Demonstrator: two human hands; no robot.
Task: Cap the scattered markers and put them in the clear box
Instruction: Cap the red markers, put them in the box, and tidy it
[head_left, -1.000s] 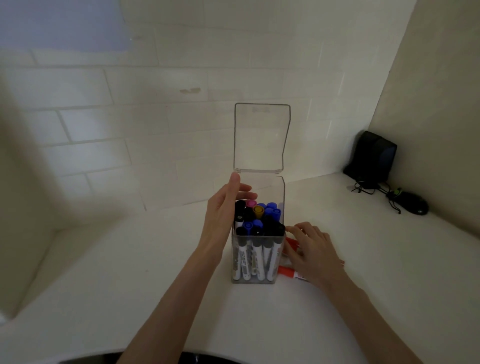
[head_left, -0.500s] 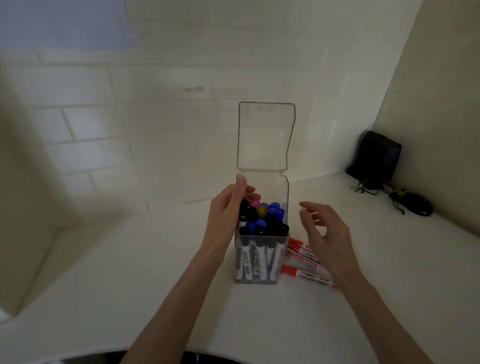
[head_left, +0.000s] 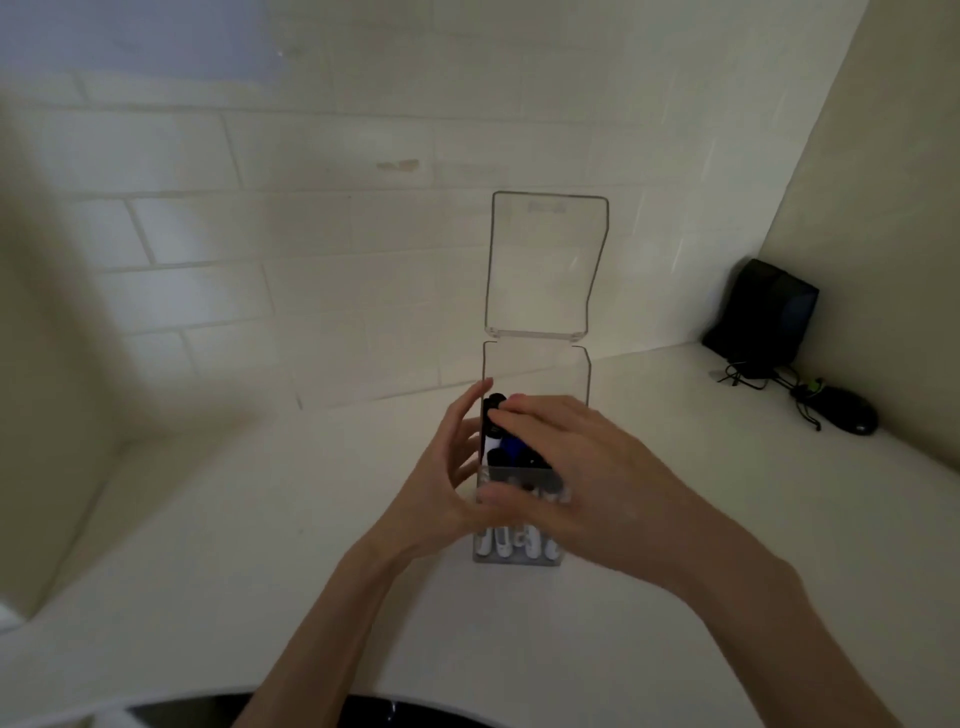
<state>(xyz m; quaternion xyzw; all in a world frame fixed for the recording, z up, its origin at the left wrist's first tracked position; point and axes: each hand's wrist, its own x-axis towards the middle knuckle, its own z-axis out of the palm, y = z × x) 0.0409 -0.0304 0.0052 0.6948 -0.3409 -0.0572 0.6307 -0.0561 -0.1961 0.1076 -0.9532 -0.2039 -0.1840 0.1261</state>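
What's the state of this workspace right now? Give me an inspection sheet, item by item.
Surface: white countertop, set in a corner.
Job's things: tall clear plastic box, hinged lid upright and open; black- and blue-capped markers standing inside.
Clutter: black box-shaped device and black mouse by the right wall.
Hands: left hand open at the box's left side; right hand spread over the marker tops, blurred.
Cables: dark tangle beside the device.
Surroundings: white tiled wall behind, beige wall right.
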